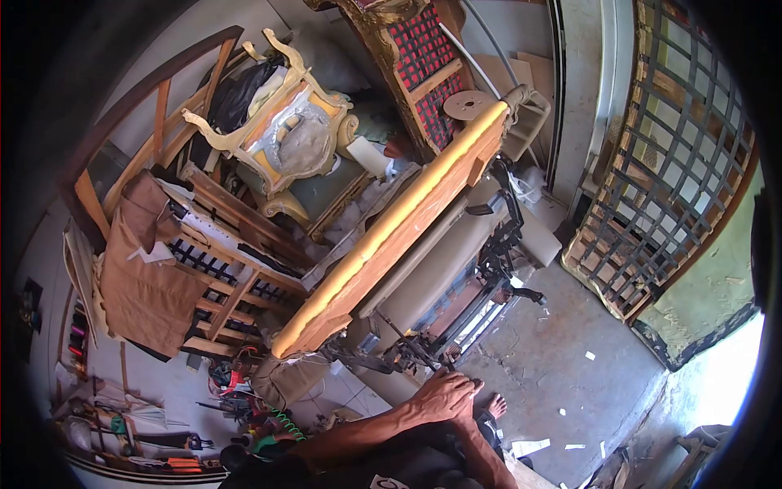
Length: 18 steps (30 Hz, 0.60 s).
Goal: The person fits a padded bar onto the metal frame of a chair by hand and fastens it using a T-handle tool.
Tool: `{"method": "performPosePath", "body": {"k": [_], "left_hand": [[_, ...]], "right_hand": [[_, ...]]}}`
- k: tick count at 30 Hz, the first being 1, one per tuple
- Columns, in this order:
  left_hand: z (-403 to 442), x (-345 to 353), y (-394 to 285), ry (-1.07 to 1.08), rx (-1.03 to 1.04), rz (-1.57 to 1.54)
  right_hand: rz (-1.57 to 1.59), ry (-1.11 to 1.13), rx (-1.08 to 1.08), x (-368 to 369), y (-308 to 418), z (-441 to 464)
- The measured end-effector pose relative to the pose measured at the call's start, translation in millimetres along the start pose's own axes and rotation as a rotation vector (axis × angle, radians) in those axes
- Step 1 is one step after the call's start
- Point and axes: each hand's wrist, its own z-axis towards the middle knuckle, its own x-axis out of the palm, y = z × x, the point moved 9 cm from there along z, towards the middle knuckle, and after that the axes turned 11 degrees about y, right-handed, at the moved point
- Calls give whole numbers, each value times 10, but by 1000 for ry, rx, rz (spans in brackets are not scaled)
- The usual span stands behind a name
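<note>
My left hand (437,396) and my right hand (465,403) are pressed together, closed, at the near end of a beige upholstered seat (423,269) lying among metal parts. Fingers overlap, so what they grip is hidden. A thin dark bar (405,336) runs from the seat down toward my hands; whether they hold it I cannot tell. Just beyond my fingers is the seat's black metal mechanism (489,293). Along the seat's far side stands a long wooden board (399,236) with yellow foam on its edge.
A webbed frame (660,163) leans at the right. Carved chair frames (297,134) and brown cloth (147,277) are piled at the left. Tools and a green coiled hose (285,422) lie lower left. A bare foot (497,405) and paper scraps (529,447) are on the concrete floor (562,359).
</note>
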Motion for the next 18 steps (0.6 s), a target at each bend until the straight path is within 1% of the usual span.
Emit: {"method": "performPosePath", "body": {"k": [2, 4, 7, 8, 10, 13, 14, 15, 18], "left_hand": [[19, 0, -5, -10, 2, -10], [21, -40, 60, -41, -39, -115], [-14, -118, 41, -99, -4, -117], [-25, -81, 81, -98, -1, -116], [-128, 9, 130, -213, 28, -45], [-169, 120, 225, -226, 41, -56], [-152, 41, 212, -276, 30, -52], [-123, 13, 194, -272, 22, -55], [68, 7, 248, -155, -14, -150]], "right_hand": [[-41, 11, 22, 18, -28, -18], [-80, 29, 62, 60, -79, -23], [-138, 55, 93, 26, -77, 30], [-181, 85, 32, -88, 66, 169], [-264, 149, -83, -245, 323, 337], [-291, 136, -143, -162, 315, 323], [-292, 127, -159, -139, 315, 350], [-286, 123, -159, -140, 297, 323], [-272, 122, -177, -101, 278, 315]]}}
